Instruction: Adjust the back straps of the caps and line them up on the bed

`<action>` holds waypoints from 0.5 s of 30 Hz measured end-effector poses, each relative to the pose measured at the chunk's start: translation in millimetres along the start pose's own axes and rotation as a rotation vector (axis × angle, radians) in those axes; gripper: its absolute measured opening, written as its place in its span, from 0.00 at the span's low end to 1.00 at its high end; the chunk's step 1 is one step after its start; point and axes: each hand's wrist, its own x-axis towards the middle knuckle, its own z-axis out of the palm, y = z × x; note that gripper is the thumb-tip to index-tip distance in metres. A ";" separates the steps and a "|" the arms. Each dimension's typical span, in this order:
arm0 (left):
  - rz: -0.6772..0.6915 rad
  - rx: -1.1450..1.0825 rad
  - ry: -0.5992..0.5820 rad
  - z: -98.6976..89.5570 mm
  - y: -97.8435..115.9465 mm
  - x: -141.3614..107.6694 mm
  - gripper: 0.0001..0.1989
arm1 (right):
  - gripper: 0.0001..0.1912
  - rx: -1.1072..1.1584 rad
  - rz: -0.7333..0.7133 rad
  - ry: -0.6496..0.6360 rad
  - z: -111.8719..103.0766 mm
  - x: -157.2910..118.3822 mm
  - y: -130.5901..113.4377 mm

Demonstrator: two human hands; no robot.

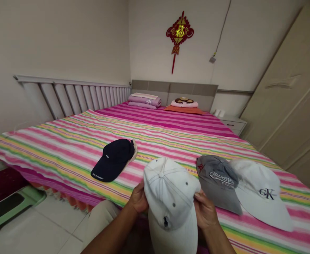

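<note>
Between my two hands is a white baseball cap [171, 190] with a small dark emblem, its brim pointing down toward me. My left hand [139, 198] grips the cap's left side, some fingers hidden behind it. On the other side my right hand [205, 210] pinches the cap's edge with the thumb in front. A navy cap [115, 158] rests on the striped bed to the left. To the right lie a grey cap [218, 180] with white lettering and a white cap [263, 194] marked CK, the two touching.
The bed [73, 141] has a striped cover, with folded bedding [144, 101] and a pink pillow [184, 104] by the headboard. A green stool [29, 197] stands on the tiled floor at left. A nightstand [233, 123] and wardrobe [284, 95] are at right.
</note>
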 end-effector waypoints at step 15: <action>0.065 0.117 0.031 50.6 7.7 -7.7 0.31 | 0.13 0.017 0.037 0.037 -24.1 2.9 10.9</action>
